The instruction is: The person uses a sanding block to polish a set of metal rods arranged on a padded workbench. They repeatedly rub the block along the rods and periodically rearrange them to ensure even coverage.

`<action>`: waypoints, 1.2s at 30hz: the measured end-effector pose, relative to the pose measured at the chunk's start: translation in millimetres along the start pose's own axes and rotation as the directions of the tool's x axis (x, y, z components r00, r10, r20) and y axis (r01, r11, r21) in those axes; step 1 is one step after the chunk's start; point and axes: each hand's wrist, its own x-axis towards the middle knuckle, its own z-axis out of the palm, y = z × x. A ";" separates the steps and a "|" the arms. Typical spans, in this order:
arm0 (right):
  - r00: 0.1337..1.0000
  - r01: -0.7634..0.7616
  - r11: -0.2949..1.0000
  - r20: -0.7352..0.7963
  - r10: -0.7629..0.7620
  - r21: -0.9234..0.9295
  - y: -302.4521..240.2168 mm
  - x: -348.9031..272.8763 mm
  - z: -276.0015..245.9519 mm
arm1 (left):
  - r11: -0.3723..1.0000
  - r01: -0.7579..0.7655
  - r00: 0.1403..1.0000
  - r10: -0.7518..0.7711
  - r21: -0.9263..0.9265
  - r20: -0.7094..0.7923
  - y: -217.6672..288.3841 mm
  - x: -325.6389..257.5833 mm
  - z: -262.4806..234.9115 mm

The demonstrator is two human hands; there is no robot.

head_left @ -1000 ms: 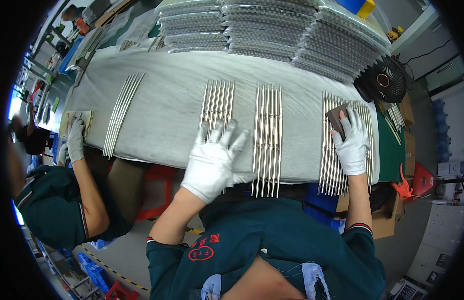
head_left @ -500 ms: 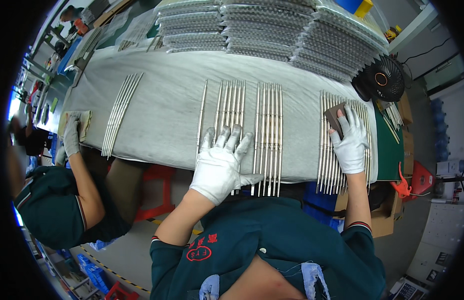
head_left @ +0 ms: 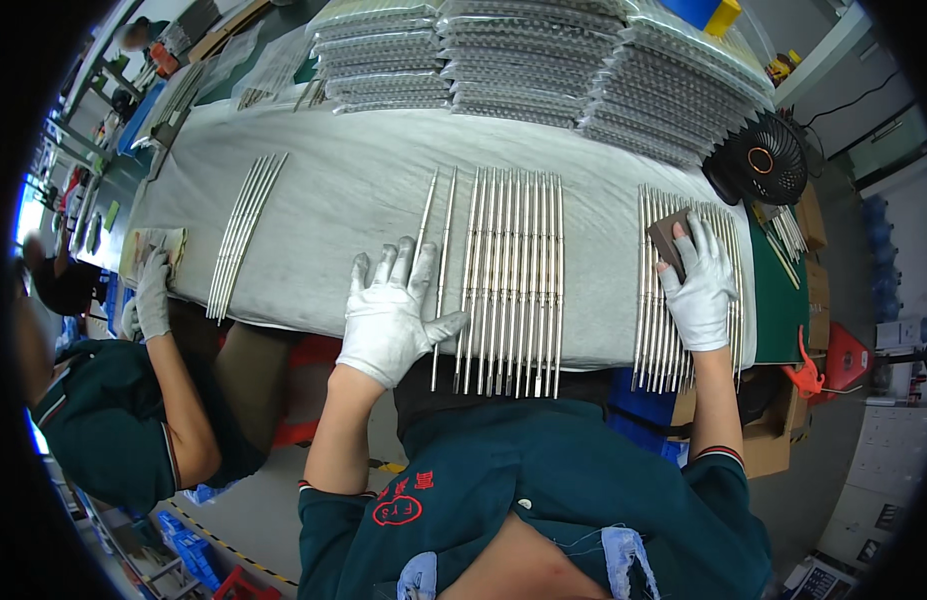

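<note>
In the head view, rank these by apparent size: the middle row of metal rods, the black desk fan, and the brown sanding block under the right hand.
1. Middle row of silver metal rods: clearly largest.
2. Black round desk fan: mid-sized, though it sits farther from the camera, so its true size is unsure.
3. Brown sanding block: smallest, partly covered by the white-gloved right hand.

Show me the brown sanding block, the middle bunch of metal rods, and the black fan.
sanding block point(head_left: 667, 237), head view, bare top face.
metal rods point(head_left: 513, 270), head view, middle of bunch.
fan point(head_left: 761, 160), head view, grille centre.
</note>
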 end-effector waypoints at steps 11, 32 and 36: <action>0.987 -0.004 0.994 0.161 0.021 -0.107 -11.3 7.3 -20.0 | 0.958 -0.251 0.968 0.247 -0.137 -0.046 52.8 10.9 12.0; 0.531 0.611 0.557 0.230 -0.816 0.562 -170.0 41.3 -5.6 | 0.988 -0.144 0.988 0.140 -0.055 -0.064 5.6 -17.7 3.3; 0.535 0.621 0.548 0.208 -0.819 0.560 -168.9 39.2 -2.9 | 0.989 -0.136 0.989 0.132 -0.060 -0.064 11.6 -17.0 -0.1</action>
